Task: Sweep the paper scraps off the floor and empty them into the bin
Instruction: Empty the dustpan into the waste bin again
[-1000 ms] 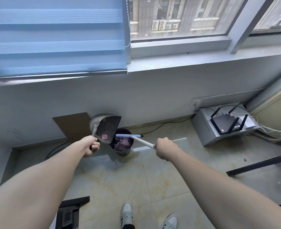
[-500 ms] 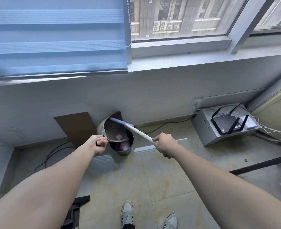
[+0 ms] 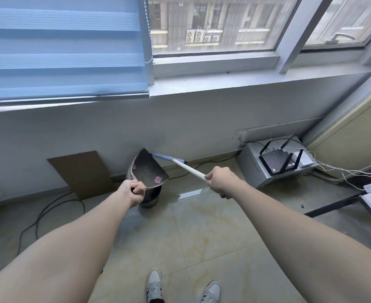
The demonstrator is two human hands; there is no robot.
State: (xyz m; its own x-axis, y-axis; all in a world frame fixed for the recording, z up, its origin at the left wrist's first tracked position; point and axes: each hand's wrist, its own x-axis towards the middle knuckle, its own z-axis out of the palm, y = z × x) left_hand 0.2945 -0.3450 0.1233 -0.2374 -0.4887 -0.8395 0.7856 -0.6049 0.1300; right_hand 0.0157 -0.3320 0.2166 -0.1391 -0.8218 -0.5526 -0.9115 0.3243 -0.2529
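My left hand (image 3: 133, 191) grips the handle of a dark grey dustpan (image 3: 147, 169), held tilted over the small round bin (image 3: 151, 201) by the wall. One pink paper scrap (image 3: 158, 179) clings to the pan near its lower lip. The pan hides most of the bin's opening. My right hand (image 3: 219, 182) grips the white broom handle (image 3: 188, 169). The handle's blue end reaches behind the pan's upper edge.
A brown cardboard sheet (image 3: 83, 173) leans on the wall left of the bin, with black cables (image 3: 49, 212) on the floor below it. A grey metal box (image 3: 265, 169) carrying a black router (image 3: 276, 160) stands at the right. My shoes (image 3: 155, 285) are on the tiled floor.
My left hand has swung the dustpan rightward and tipped it over the bin, covering its opening. The broom's far end has risen from above the bin to behind the pan.
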